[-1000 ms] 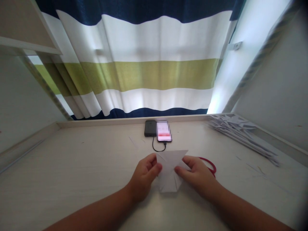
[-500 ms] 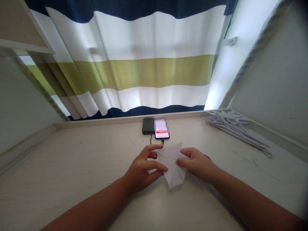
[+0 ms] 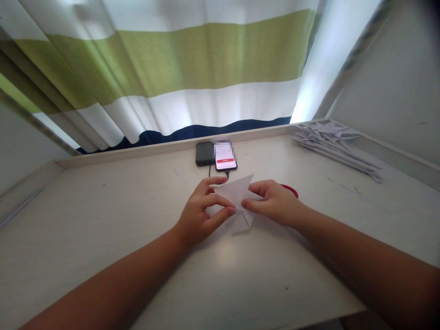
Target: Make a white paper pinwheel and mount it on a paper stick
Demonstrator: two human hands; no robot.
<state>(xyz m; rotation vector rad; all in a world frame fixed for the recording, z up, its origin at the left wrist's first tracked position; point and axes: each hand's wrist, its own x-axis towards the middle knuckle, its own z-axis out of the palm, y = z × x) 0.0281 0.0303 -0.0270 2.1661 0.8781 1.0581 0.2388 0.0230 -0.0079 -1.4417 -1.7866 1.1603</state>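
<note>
A folded white sheet of paper (image 3: 237, 195) with pointed corners is held between my two hands above the table. My left hand (image 3: 206, 208) pinches its left side, thumb and a finger meeting near the lower middle, with another finger stretched along the upper left edge. On the other side, my right hand (image 3: 271, 199) grips the paper with its thumb on the near face; the fingers behind are partly hidden. Part of a red curved object (image 3: 291, 190) shows just behind my right hand; its kind is hidden.
At the table's back edge a black box-shaped device (image 3: 205, 154) lies beside a lit phone (image 3: 225, 156) with a cable plugged in. A pile of folded white papers (image 3: 333, 142) is at the back right. Thin scraps lie on the white table (image 3: 120, 206). A striped curtain (image 3: 206, 55) hangs behind.
My view has tilted downward. My left thumb and finger have closed together on the paper, and its lower part now looks more folded. More of the red object shows.
</note>
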